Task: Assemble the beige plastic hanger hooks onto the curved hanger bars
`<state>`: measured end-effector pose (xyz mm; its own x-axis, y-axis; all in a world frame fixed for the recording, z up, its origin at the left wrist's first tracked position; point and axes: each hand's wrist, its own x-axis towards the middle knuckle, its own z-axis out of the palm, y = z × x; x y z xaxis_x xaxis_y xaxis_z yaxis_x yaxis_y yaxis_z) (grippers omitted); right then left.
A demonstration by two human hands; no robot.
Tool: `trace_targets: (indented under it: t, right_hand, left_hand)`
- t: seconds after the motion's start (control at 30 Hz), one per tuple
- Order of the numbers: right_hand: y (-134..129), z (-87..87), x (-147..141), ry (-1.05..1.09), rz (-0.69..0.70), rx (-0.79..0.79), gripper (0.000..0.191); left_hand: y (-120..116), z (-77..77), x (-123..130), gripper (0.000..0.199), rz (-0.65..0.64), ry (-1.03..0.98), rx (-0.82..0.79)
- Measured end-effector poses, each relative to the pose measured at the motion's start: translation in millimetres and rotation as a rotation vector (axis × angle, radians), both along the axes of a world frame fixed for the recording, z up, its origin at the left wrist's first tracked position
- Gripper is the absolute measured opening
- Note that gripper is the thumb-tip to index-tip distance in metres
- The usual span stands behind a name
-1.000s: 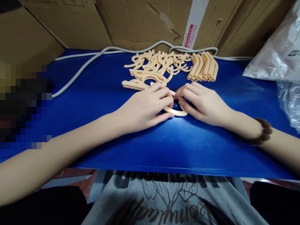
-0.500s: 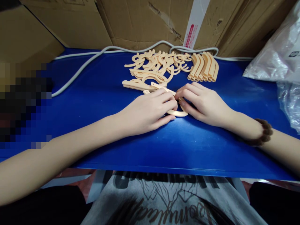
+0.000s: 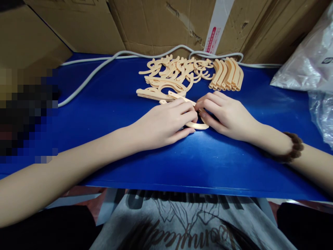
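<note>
Cream plastic pieces (image 3: pixel 199 126), one of them a curved hook, lie between my two hands on the blue table. My left hand (image 3: pixel 170 123) is closed around their left part and covers much of them. From the right, my right hand (image 3: pixel 223 113) grips them with thumb and fingertips. Just beyond my left hand are flat cream pieces (image 3: pixel 149 93) laid together. Farther back sits a loose pile of curved cream pieces (image 3: pixel 179 67). To its right, several curved arm pieces (image 3: pixel 226 74) stand side by side in a row.
A white cable (image 3: pixel 88 81) runs along the back of the blue table (image 3: pixel 208 166) and curves down at the left. Cardboard boxes (image 3: pixel 156 27) stand behind it. A clear plastic bag (image 3: pixel 307 66) rests at the back right. Part of the left side is pixelated.
</note>
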<state>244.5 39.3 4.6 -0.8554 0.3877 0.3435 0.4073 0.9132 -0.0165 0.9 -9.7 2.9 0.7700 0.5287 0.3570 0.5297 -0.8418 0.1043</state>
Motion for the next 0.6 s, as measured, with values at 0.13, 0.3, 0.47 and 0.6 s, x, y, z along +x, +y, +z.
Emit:
trace_targets:
  t: [0.13, 0.3, 0.47, 0.6]
  right_hand:
    - [0.4, -0.3, 0.0, 0.005, 0.011, 0.005, 0.022]
    - [0.5, -0.3, 0.0, 0.008, 0.015, 0.007, 0.023]
    - [0.2, -0.1, 0.0, 0.01, 0.02, 0.008, 0.022]
    - [0.5, 0.3, 0.1, 0.018, 0.028, 0.007, 0.022]
  left_hand:
    - [0.6, -0.6, -0.3, 0.018, -0.003, -0.007, 0.0]
    - [0.3, -1.3, -0.1, 0.018, -0.003, -0.004, 0.001]
    - [0.0, -1.1, 0.4, 0.018, 0.0, -0.002, 0.001]
    - [0.1, -0.6, 0.2, 0.017, 0.003, 0.009, -0.001]
